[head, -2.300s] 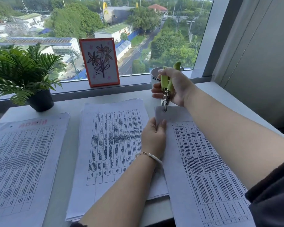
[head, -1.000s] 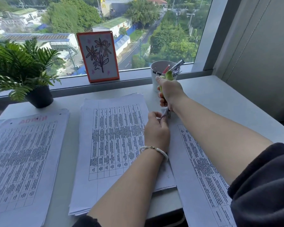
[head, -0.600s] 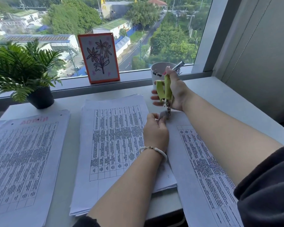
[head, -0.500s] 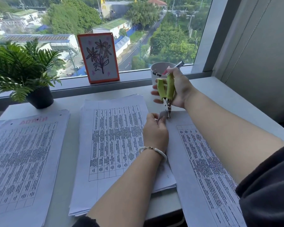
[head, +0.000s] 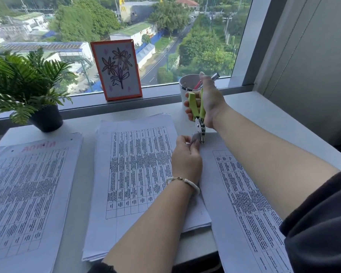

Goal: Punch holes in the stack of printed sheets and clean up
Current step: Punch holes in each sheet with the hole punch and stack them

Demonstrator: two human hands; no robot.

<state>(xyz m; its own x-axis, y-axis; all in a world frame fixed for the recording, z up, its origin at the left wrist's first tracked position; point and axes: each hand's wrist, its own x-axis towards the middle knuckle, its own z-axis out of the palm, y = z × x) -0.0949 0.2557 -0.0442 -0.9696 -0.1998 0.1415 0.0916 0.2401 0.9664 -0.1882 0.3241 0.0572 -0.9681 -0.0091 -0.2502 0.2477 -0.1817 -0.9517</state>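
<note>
My right hand (head: 210, 101) grips a hand-held hole punch (head: 197, 115) with yellow-green handles, its metal jaws down on the top left corner of a printed sheet (head: 242, 196) at the right. My left hand (head: 186, 157) pinches that raised corner just left of the jaws. A thick stack of printed sheets (head: 134, 174) lies in the middle of the white table (head: 264, 119). Another stack (head: 26, 192), with small holes near its top edge and pink lettering, lies at the left.
A white cup (head: 187, 83) with pens stands just behind my right hand by the window sill. A framed flower drawing (head: 116, 68) leans on the sill. A potted plant (head: 26, 89) sits at the back left. A grey wall closes the right side.
The punch handles were squeezed together a second ago, then opened again. Since then my right hand has held the punch at the same corner, and my left hand still pinches the sheet.
</note>
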